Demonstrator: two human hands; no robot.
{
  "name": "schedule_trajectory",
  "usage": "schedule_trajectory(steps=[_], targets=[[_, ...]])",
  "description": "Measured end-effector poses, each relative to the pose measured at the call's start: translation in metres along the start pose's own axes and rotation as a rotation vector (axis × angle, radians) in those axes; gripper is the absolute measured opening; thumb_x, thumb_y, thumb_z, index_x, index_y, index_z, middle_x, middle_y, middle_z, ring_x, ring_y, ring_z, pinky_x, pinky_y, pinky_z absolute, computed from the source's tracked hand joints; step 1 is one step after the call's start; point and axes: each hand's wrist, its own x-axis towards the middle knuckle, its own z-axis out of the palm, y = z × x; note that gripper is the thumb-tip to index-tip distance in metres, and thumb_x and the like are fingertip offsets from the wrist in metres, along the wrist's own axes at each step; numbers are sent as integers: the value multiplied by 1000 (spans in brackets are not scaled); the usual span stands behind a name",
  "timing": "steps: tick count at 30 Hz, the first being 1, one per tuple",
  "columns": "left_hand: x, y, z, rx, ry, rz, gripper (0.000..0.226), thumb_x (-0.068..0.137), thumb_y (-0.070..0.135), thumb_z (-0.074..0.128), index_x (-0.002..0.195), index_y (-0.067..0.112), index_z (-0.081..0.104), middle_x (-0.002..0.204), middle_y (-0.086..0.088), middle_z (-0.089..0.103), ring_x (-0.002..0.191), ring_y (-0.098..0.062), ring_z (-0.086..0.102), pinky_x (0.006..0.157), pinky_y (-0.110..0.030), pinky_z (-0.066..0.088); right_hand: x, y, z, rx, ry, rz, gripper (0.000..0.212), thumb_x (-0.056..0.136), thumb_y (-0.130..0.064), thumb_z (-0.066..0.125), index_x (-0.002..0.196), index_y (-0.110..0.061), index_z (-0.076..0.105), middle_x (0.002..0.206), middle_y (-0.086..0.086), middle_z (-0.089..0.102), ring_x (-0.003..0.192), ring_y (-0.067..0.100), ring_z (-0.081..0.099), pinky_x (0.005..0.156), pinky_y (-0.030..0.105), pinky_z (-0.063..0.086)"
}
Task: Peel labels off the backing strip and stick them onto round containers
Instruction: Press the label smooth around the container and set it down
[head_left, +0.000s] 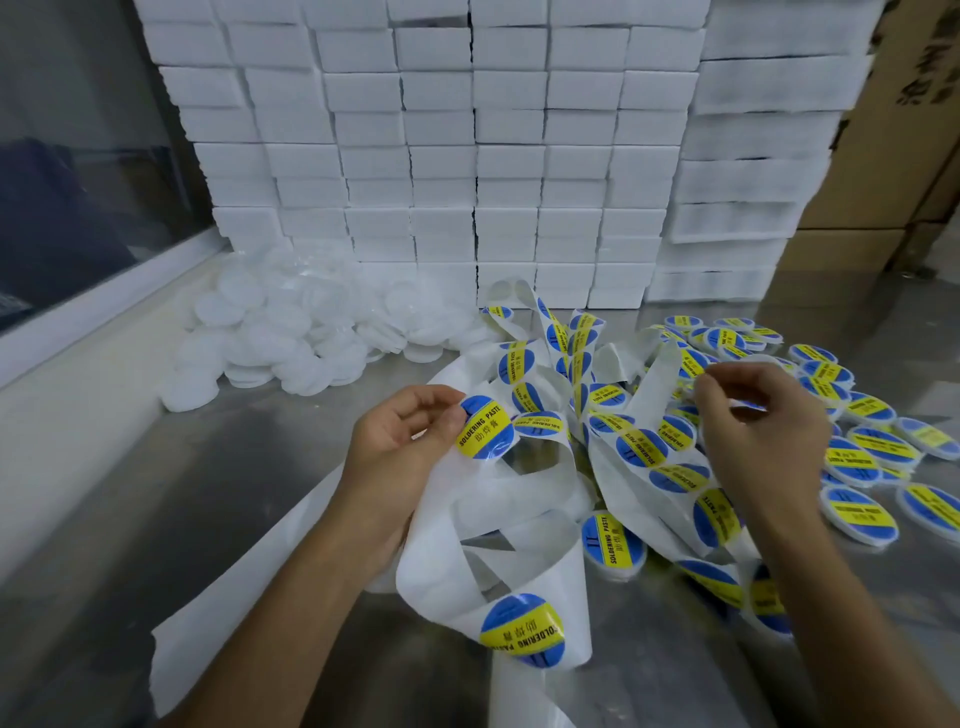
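Note:
A long white backing strip (498, 551) lies tangled across the steel table, carrying round blue-and-yellow "Soldering Paste" labels. My left hand (405, 452) grips one loop of the strip, its thumb against the edge of a label (485, 427). My right hand (763, 421) hovers over the tangle with fingers curled, thumb and forefinger pinching a strip end by a yellow-banded label (693, 364). Unlabelled white round containers (291, 332) are heaped at the back left. Labelled containers (862, 457) spread out on the right, and one (613, 540) sits between my forearms.
White foam boxes (509, 156) are stacked high as a wall along the back of the table. Brown cardboard cartons (909, 130) stand at the far right. A window ledge (104, 306) runs along the left side. A bare patch of steel table (208, 467) shows at front left.

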Motion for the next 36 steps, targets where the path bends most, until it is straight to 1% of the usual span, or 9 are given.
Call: schedule_trajectory(steps=[4, 9, 15, 19, 22, 27, 31, 33, 36], targets=[[-3, -1, 6, 31, 102, 18, 11, 86, 21, 69, 76, 25, 71, 79, 0, 75, 64, -13, 70, 47, -25, 53, -30, -40, 11, 280, -391, -12, 7, 92, -12, 66, 97, -16, 64, 63, 9, 69, 52, 14, 63, 49, 25, 51], [-5, -7, 13, 93, 182, 104, 14, 81, 29, 74, 76, 21, 63, 75, 1, 71, 68, -9, 64, 57, -26, 54, -63, -60, 30, 530, -961, 185, 17, 91, -11, 66, 106, -15, 57, 77, 16, 74, 56, 22, 66, 53, 25, 53], [-8, -7, 17, -48, 24, 37, 23, 67, 34, 74, 83, 20, 64, 82, -7, 74, 63, -18, 68, 55, -28, 55, -70, -59, 44, 579, -767, 285, 31, 81, -4, 74, 111, -8, 70, 102, 7, 76, 91, 17, 73, 73, 20, 53], [-10, -4, 16, -39, -62, 7, 54, 57, 30, 79, 107, 20, 62, 98, -7, 75, 82, -26, 73, 64, -35, 58, -62, -59, 37, 685, -729, 381, 47, 66, -19, 78, 113, -14, 70, 103, 5, 76, 94, 19, 73, 79, 27, 59], [-11, -5, 19, -5, -55, -19, 67, 52, 34, 81, 114, 23, 57, 100, -5, 76, 85, -26, 74, 62, -35, 59, -63, -59, 37, 650, -719, 369, 42, 72, -10, 79, 113, -17, 71, 90, 11, 77, 91, 20, 74, 81, 24, 58], [-8, -5, 15, -12, -86, -91, 37, 71, 29, 73, 106, 22, 65, 94, -5, 77, 71, -19, 73, 52, -27, 54, -66, -56, 39, 594, -687, 311, 39, 81, 3, 73, 110, -24, 72, 78, 21, 74, 78, 21, 70, 80, 28, 59], [-7, -8, 12, -1, -103, -126, 18, 88, 15, 66, 106, 13, 67, 97, -10, 76, 75, -23, 73, 54, -29, 55, -69, -55, 41, 471, -628, 52, 37, 82, 8, 70, 105, -20, 72, 85, 5, 71, 61, 7, 63, 63, 18, 51], [-7, -10, 11, 1, -92, -120, 17, 88, 13, 67, 104, 9, 68, 96, -12, 76, 77, -24, 73, 56, -30, 55, -72, -52, 43, 340, -557, -142, 30, 82, 3, 73, 103, -18, 73, 103, 1, 67, 61, 8, 62, 65, 15, 49], [-8, -10, 11, -28, -80, -115, 11, 86, 9, 67, 97, 7, 69, 92, -14, 75, 74, -23, 73, 57, -29, 56, -73, -46, 46, 145, -464, -349, 21, 83, -11, 77, 103, -15, 77, 103, 0, 62, 65, 10, 59, 66, 15, 48]])
